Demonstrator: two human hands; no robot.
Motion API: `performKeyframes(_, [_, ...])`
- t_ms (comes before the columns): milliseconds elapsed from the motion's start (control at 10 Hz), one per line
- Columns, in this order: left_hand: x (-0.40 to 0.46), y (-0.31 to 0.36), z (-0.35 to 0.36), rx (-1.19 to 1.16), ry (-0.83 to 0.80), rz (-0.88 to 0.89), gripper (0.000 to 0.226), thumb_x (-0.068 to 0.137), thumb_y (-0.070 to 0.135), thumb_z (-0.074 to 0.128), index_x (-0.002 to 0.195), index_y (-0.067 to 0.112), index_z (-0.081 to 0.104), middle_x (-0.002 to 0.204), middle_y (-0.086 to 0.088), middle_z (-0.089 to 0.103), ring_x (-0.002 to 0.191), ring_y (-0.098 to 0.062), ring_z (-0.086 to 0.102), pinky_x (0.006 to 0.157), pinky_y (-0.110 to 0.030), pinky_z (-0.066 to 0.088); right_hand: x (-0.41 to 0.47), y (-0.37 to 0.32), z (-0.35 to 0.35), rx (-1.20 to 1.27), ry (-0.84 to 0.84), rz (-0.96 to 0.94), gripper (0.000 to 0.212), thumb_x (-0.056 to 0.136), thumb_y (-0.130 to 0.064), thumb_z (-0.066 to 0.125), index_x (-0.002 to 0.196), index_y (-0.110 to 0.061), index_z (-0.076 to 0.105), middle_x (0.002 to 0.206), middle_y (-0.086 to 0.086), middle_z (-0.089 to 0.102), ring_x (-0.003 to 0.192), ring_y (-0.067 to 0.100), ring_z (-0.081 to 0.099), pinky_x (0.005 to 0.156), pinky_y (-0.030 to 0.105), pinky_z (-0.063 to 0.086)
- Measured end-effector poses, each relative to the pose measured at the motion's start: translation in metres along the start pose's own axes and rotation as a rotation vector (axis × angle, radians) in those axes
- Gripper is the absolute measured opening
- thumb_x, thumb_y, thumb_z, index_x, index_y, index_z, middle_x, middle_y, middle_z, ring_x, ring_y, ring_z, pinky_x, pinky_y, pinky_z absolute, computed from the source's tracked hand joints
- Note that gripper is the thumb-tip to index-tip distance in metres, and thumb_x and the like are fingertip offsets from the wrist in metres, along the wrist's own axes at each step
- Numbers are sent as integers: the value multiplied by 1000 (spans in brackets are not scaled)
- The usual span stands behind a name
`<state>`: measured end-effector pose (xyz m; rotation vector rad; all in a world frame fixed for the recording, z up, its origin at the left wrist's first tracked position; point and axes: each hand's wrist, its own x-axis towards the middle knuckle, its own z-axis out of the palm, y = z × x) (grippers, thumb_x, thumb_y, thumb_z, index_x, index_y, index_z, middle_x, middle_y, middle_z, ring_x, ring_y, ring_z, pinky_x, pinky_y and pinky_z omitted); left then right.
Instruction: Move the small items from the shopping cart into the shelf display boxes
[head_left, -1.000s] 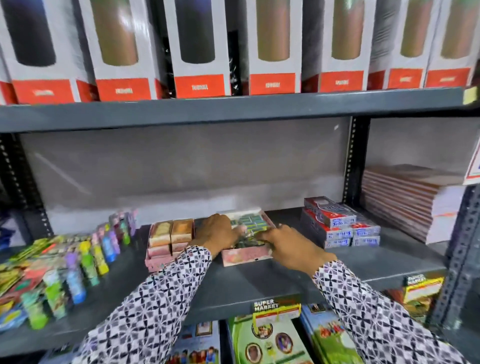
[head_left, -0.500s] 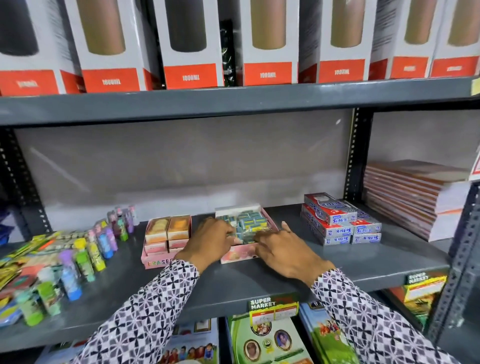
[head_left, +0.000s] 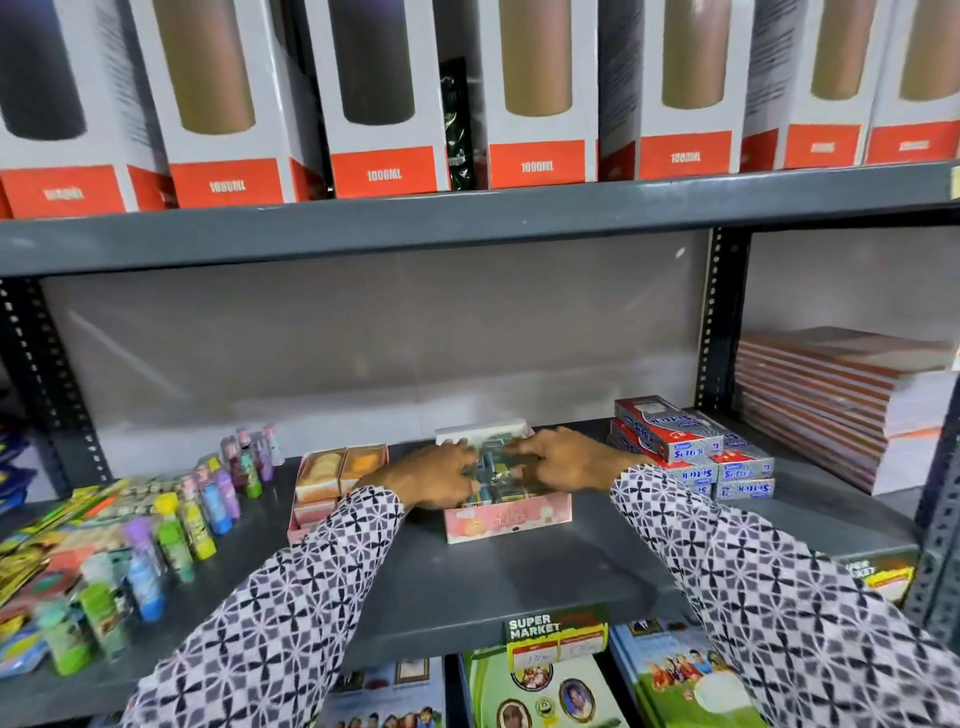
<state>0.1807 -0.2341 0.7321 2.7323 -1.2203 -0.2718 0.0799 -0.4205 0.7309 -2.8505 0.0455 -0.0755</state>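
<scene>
Grey metal shelf: left hand and right hand, fingers spread, settle small green wrapped items inside pink cardboard display box; next, likely fetch more from cart.

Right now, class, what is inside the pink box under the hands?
Small green packets fill the pink box. Both hands cover most, so their number stays hidden.

Bare grey shelf in front of pink display box: open approach. Eraser box crowds left, red-silver packs right. Upper shelf well above.
</scene>
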Motion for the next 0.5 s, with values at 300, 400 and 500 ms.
performKeyframes(300, [14,9,1,198,-190,-63,61,110,25,32,164,1,13,173,-21,3,161,-34,8,129,-45,13,25,3,19,-205,-245,47,64,108,-51,29,162,-22,10,171,3,0,157,26,-8,126,50,1])
performKeyframes(400, [-4,11,-3,62,-50,-30,61,113,30,27,164,3,10,174,-20,1,162,-32,5,129,-43,9,9,-8,13,-171,-135,27,63,108,-45,32,162,-19,11,171,5,2,157,28,-2,124,50,2])
performKeyframes(500, [-53,5,3,13,465,-5,68,111,48,22,166,19,-5,174,-8,-14,160,-28,-14,130,-50,-2,-22,-22,15,-279,346,30,78,102,-62,26,162,-21,0,168,8,-11,154,33,-14,121,59,-2])
